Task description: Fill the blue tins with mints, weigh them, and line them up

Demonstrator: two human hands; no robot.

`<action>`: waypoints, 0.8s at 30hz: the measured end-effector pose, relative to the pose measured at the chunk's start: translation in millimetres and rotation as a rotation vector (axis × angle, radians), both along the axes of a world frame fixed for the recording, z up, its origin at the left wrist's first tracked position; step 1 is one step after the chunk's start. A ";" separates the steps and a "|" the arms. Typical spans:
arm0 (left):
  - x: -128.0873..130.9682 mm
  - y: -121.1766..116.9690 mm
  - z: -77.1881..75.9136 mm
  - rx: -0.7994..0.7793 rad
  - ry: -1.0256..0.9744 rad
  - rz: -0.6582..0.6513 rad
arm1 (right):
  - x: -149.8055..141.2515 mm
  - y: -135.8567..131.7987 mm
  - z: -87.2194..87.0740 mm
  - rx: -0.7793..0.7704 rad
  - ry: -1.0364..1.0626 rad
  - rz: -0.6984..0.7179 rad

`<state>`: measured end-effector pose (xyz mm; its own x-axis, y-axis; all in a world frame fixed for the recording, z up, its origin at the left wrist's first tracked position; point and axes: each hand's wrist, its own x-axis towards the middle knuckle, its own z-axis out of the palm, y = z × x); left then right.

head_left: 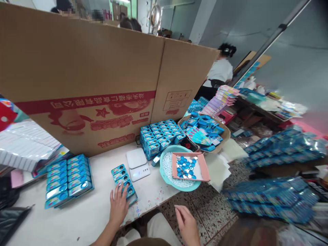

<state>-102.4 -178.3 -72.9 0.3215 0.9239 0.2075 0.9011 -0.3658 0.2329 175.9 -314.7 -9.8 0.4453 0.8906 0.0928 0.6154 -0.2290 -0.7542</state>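
My left hand (119,204) lies over the near end of a short row of small blue boxes (122,175) with round cut-outs, its fingers spread and touching them. My right hand (188,223) hangs in front of the table's edge, above the floor and by my lap. Its fingers are drawn together, and whether anything is between them is hidden. A turquoise basin (163,176) of small white pellets stands at the table's right. Across it rests a pink shallow tray (205,167) with blue and silver discs (185,167).
Beyond the row is a white scale (139,172). Stacked blue boxes (159,135) stand behind it, more boxes (68,179) at left. A tall cardboard panel (84,61) walls the back. An open carton (227,131) of blue packs sits right. A person (221,70) is farther off.
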 end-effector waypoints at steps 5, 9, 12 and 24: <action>42.1 19.7 25.9 0.106 -0.103 -0.114 | 7.3 8.2 -6.6 0.060 0.000 0.019; 109.4 78.2 60.2 0.175 -0.207 -0.087 | 37.0 28.1 -11.2 0.101 -0.005 0.064; 156.9 121.6 73.2 0.174 -0.181 -0.032 | 69.3 38.8 -22.8 0.110 -0.009 0.100; 202.6 134.5 39.1 0.076 -0.093 -0.058 | 163.7 82.5 -13.6 -0.009 0.023 0.163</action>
<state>100.1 -43.8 -33.8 0.3500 0.8847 0.3080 0.8536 -0.4366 0.2840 339.6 -232.3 -23.5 0.2962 0.9521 0.0763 0.6278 -0.1339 -0.7668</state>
